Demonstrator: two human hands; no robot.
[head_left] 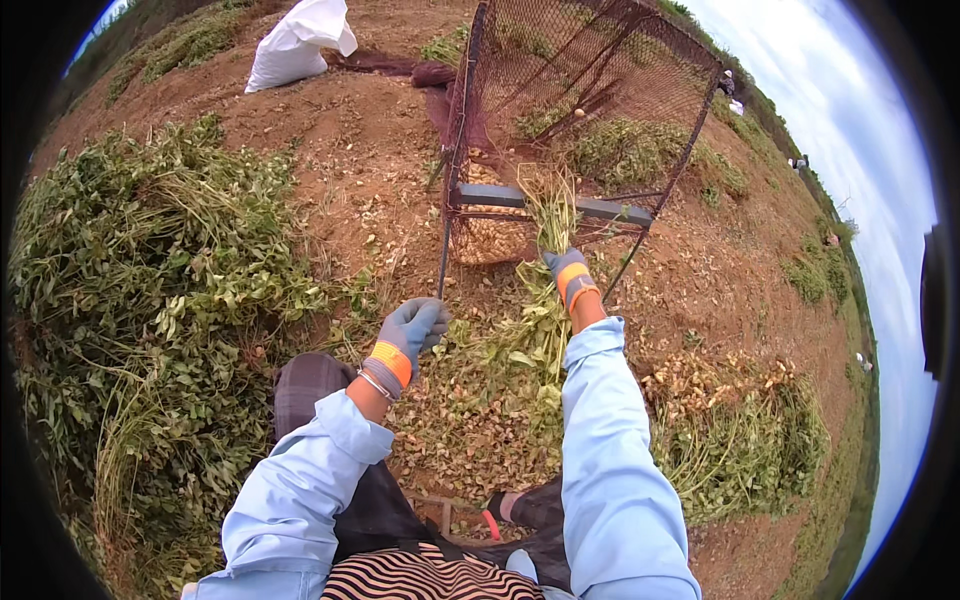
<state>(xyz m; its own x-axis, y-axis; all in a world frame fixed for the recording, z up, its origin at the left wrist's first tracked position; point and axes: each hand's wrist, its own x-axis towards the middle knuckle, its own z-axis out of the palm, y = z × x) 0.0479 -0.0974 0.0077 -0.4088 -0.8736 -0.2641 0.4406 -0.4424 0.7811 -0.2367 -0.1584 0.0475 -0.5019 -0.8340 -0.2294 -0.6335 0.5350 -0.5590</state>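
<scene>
My right hand, in a grey glove with an orange cuff, is closed round the stems of a bunch of peanut plants. The bunch's upper end lies across the dark crossbar of a netted frame, and its leafy part hangs below the hand. My left hand, gloved alike, has its fingers curled in, with nothing seen in them. It is beside the lower end of the frame's left leg. Loose peanuts are heaped behind the crossbar, inside the dark red netting.
A big pile of leafy plants lies on my left. Another pile with peanuts on its roots lies on my right. A white sack stands at the far left. Fallen leaves cover the brown soil before me. People are far off at right.
</scene>
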